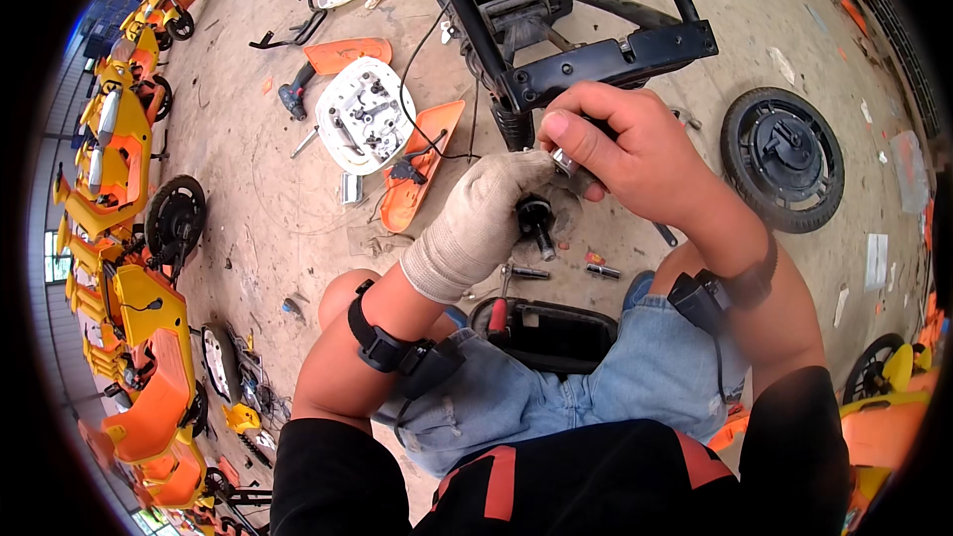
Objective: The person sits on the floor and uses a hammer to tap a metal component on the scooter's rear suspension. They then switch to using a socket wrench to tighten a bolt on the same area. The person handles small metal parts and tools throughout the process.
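Few such things show. A pale rectangular sheet, perhaps a label or slip of paper (876,260), lies on the concrete floor (258,199) at the right, beyond the black wheel (782,159). A larger greyish sheet or flat bag (908,171) lies further right (its surface too blurred to make out). No screens or signs appear.

Our left hand (486,218) left of and touching our right hand (635,154), both before frame (586,55). Small part (536,218) between our hands. Wheel (782,159) right of our hands, on floor. Panel (365,114) left of frame. Tray (546,333) between our knees, below hands.
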Tool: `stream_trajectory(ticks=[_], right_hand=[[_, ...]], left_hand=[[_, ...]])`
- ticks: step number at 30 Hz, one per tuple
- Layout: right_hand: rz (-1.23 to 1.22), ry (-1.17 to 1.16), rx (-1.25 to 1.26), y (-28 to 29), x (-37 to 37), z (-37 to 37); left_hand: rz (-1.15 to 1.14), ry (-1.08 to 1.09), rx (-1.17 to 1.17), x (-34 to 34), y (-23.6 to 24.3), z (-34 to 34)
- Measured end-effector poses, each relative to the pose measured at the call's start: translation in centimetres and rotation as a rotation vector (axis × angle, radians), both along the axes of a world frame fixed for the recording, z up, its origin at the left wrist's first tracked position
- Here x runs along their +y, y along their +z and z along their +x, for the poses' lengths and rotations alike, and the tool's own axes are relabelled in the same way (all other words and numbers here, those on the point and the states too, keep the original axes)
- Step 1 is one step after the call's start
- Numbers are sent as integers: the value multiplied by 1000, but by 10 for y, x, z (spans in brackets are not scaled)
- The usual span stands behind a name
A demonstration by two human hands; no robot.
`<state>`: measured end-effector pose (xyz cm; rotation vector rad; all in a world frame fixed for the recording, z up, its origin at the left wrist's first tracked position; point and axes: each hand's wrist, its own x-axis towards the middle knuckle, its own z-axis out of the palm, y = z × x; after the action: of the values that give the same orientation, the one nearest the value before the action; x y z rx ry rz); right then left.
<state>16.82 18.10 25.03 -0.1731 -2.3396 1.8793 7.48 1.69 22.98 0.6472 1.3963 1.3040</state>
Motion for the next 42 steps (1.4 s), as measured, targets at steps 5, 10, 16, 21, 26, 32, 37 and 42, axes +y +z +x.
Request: stream_trajectory(ticks=[5,10,16,21,26,32,37,42], right_hand=[[9,-3,4,-1,0,-1],[-7,-18,-4,-1,0,-1],[7,-16,27,-4,-1,-2],[82,-22,84,-6,-1,-3],[123,-8,176,-11,-3,-5],[63,22,91,-9,-3,-4],[20,32,133,-7,-5,-4],[-63,48,153,-7,-6,-3]], left_hand=[[9,-3,-36,-1,-2,-1],[36,47,-10,4,-4,4],[8,-5,42,0,-3,-4],[41,87,50,4,-4,4],[69,-31,303,-2,-8,-8],[41,-49,303,-3,-5,-9],[28,-29,136,-5,-1,-9],[38,6,-44,-5,-1,-8]])
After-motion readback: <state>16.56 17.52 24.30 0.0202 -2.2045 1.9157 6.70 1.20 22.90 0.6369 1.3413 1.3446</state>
